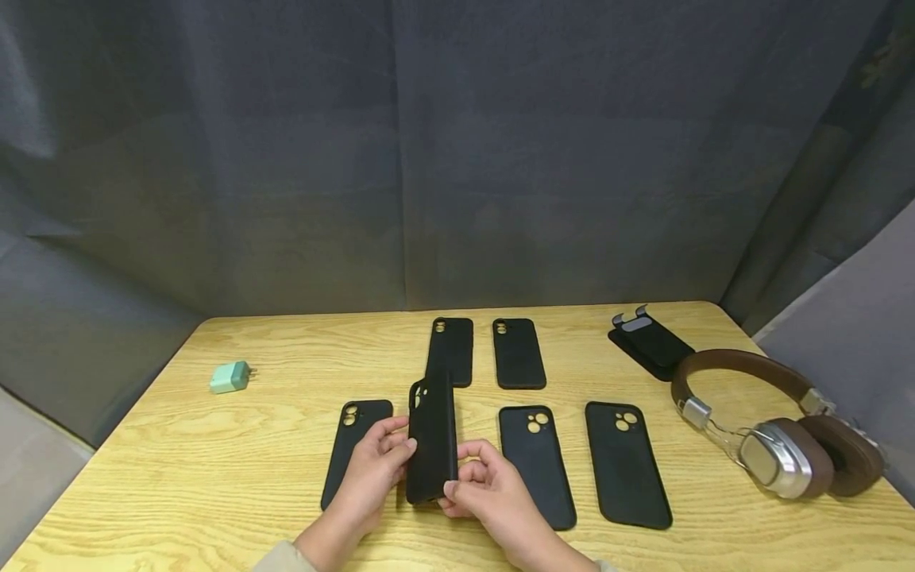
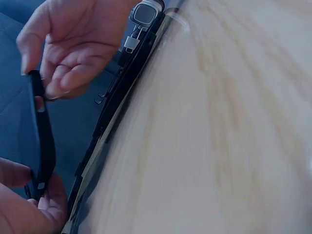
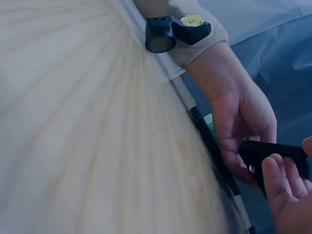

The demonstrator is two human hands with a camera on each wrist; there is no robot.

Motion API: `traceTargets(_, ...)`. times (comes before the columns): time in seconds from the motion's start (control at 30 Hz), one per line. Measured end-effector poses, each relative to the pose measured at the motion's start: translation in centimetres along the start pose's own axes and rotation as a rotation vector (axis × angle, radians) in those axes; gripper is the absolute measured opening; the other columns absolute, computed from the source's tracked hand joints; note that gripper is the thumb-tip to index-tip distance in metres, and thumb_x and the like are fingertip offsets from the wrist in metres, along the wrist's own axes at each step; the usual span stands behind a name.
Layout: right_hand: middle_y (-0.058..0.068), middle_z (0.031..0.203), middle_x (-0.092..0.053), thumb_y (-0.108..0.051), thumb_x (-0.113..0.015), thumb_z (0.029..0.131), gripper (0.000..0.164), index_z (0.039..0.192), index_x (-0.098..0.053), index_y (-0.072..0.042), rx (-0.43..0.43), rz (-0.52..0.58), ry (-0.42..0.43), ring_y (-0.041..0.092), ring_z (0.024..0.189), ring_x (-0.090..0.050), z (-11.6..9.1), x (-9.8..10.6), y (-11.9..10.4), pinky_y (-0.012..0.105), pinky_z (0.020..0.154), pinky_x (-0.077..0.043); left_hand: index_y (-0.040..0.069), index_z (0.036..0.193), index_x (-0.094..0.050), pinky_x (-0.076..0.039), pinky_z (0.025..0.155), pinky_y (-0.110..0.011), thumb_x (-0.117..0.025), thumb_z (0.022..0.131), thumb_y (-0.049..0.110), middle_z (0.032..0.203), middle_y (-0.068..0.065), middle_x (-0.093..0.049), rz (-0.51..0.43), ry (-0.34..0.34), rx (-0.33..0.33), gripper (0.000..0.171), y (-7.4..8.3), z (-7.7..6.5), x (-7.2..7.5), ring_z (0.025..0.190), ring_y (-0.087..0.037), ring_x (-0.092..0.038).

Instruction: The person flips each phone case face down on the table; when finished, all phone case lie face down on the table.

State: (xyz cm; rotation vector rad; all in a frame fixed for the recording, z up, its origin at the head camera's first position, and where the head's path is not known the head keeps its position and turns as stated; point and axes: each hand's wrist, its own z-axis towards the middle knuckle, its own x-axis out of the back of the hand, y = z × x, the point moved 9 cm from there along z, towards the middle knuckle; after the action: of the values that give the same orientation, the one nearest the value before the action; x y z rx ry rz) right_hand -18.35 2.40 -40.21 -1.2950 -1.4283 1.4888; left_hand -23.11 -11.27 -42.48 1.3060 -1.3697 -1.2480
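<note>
Between both hands a black phone case (image 1: 432,445) is held up and tilted over the table, its camera cutout at the top left. My left hand (image 1: 373,469) pinches its left edge, thumb on the near face. The right hand (image 1: 493,496) grips the lower right corner between thumb and fingers. In the left wrist view the case (image 2: 44,136) shows edge-on, with one hand at each end. The right wrist view has the case (image 3: 273,148) spanning the two hands. Another phone case (image 1: 352,445) lies just behind the left hand, and one more (image 1: 539,469) lies beside the right hand.
Two phone cases (image 1: 453,345) (image 1: 519,353) lie at the back, another (image 1: 629,465) at the right. Brown headphones (image 1: 736,361) sit at the right edge, next to a black item with grey hooks (image 1: 650,342). A mint charger plug (image 1: 230,377) stands at the left.
</note>
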Motion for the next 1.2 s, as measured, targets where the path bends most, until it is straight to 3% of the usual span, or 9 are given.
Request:
traceTargets(0.33,0.001,0.071,-0.055,-0.002,-0.06,0.081,0.039,0.115,-0.043,0.007,-0.069,-0.061,0.0,0.014,0.069,-0.063,-0.3,1.3,1.2,0.029,0.065,-0.054,-0.002,0.129,-0.044,-0.049,0.073,-0.031,-0.056,0.088,0.003,0.108,-0.015,-0.056,0.058,0.028,0.0,0.043,0.4,-0.2,0.6,0.085,-0.016,-0.059)
traceTargets(0.63,0.002,0.072,-0.058,-0.002,-0.061,0.082,0.048,0.123,-0.041,0.014,-0.104,-0.109,0.005,0.013,0.068,-0.063,-0.5,2.2,2.0,0.031,0.065,-0.055,-0.004,0.128,-0.045,-0.05,0.076,-0.025,-0.06,0.083,-0.002,0.108,-0.016,-0.056,0.123,0.041,-0.005,0.048,0.4,-0.5,0.9,0.089,-0.014,-0.057)
traceTargets(0.93,0.003,0.07,-0.061,-0.003,-0.062,0.082,0.058,0.129,-0.035,0.016,-0.152,-0.188,-0.002,0.013,0.065,-0.062,-0.4,2.1,2.5,0.03,0.061,-0.054,-0.013,0.12,-0.051,-0.051,0.074,-0.022,-0.062,0.081,-0.003,0.105,-0.019,-0.058,0.261,0.003,-0.054,0.042,0.7,-0.6,0.8,0.093,-0.019,-0.058)
traceTargets(1.2,0.007,0.071,-0.062,-0.004,-0.064,0.081,0.066,0.135,-0.031,0.013,-0.186,-0.307,0.009,0.014,0.061,-0.061,-0.3,2.1,2.9,0.031,0.057,-0.054,-0.014,0.118,-0.053,-0.052,0.074,-0.024,-0.062,0.082,-0.003,0.104,-0.018,-0.06,0.387,-0.049,-0.052,0.039,0.8,-0.6,0.5,0.093,-0.02,-0.059)
